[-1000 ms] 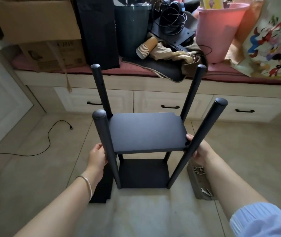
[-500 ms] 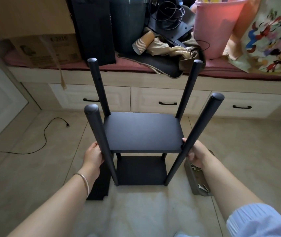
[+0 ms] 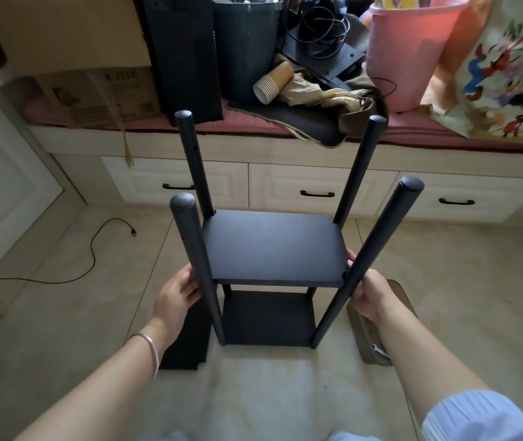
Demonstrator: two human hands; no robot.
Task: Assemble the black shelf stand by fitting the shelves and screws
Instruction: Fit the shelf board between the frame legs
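Black four-post shelf stand: upright on the pale tiled floor, centre of view, two flat shelves fitted, upper shelf above lower shelf; four round posts rise well above the upper shelf, tops free.

Left hand: fingers curled behind the near-left post, at the upper shelf's left edge. Right hand: fingers wrapped round the near-right post at the shelf's front corner.

Open floor: wide to left and right of the stand, and in front toward the person. A loose black flat panel lies just beside the near-left post foot; a black cable trails across the left floor.

Shallow grey tray: on the floor, right of the stand, small hardware inside, mostly hidden by the right forearm.

Window seat behind: cardboard boxes, dark green bin, pink plastic bucket, stacked paper cups lying on their side.
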